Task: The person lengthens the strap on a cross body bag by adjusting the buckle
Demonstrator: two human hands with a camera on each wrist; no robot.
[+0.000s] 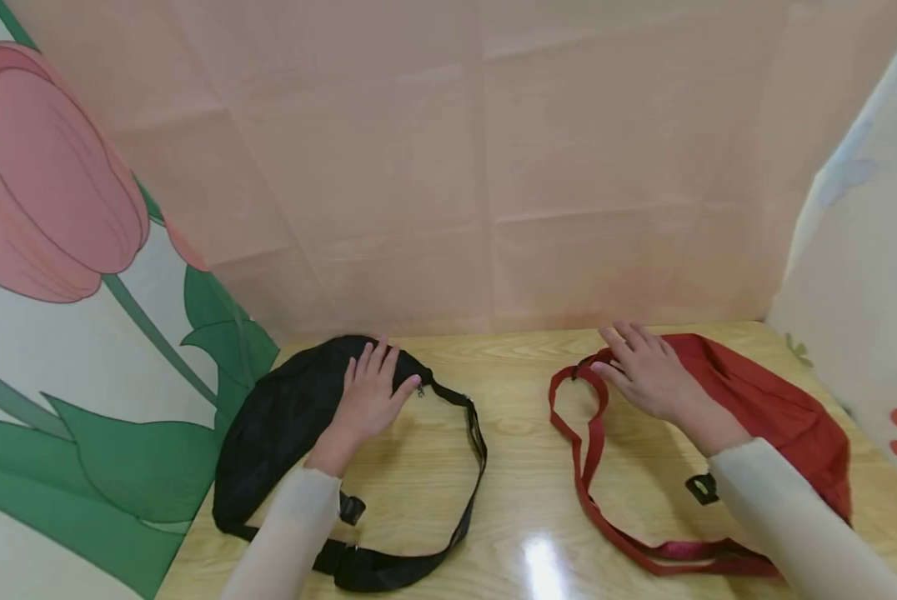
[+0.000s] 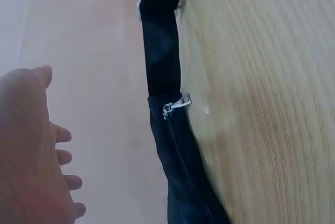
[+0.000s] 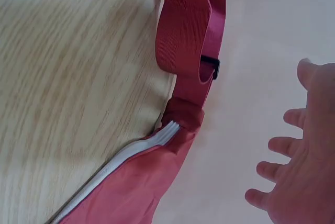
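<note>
On the left of the wooden table lies a black waist bag point(image 1: 283, 421), its black strap point(image 1: 463, 517) looped toward the right. My left hand point(image 1: 373, 392) is over the bag's upper right end with fingers extended, holding nothing; the left wrist view shows a silver zipper pull point(image 2: 177, 106) near the strap joint. A red waist bag point(image 1: 779, 408) lies on the right, with its red strap point(image 1: 598, 492) looped to the left. Above its upper left end is my right hand point(image 1: 654, 375), fingers spread and holding nothing. White zipper teeth point(image 3: 120, 164) edge the red bag in the right wrist view.
The wooden table point(image 1: 523, 450) meets a pinkish-beige backdrop point(image 1: 486, 183) at its far edge. A panel with a printed tulip point(image 1: 58, 175) stands on the left, and a pale panel point(image 1: 861, 275) with flower prints on the right. Black buckles point(image 1: 702, 489) lie within the loops.
</note>
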